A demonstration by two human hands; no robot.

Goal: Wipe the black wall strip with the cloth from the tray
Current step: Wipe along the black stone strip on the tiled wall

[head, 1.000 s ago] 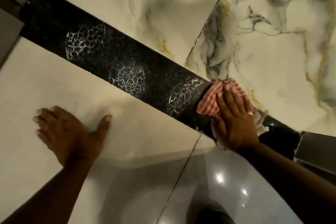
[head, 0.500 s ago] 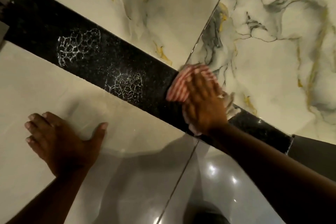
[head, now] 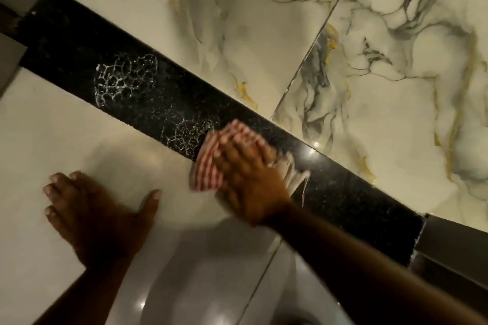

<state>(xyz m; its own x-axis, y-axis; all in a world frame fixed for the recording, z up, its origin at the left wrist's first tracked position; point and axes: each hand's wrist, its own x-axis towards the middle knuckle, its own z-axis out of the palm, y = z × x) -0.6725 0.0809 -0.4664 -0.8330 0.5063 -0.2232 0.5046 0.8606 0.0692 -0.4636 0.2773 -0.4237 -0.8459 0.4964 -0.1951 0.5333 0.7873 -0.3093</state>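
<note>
Right hand (head: pixel 247 179) flat on the cloth (head: pixel 211 166), palm pressing it onto the black wall strip (head: pixel 79 50), fingers stretched toward 11 o'clock; slight motion blur. Cloth is red-and-white checked, bunched, with a pale frayed edge sticking out at 3 o'clock of the hand, and it overlaps the strip's lower edge onto the plain tile. Left hand (head: pixel 97 214) empty, fingers spread, palm flat on the plain cream tile (head: pixel 47 140) at 8 o'clock of the cloth, well apart from it. Strip runs diagonally from 10 o'clock to 4 o'clock across the wall, speckled and glossy. Two white foam patches on it: one (head: pixel 190 134) touching the cloth at its 10 o'clock, partly covered, the other (head: pixel 124 79) further along toward 10 o'clock. Above the strip, two veined marble tiles (head: pixel 184 21) with grey and gold streaks, split by one grout line (head: pixel 317 42). Below, two plain tiles, the nearer one grey (head: pixel 211 272) with small light glints. Dim warm lighting. One grey panel (head: pixel 454 240) butts the strip's end at 4 o'clock
</note>
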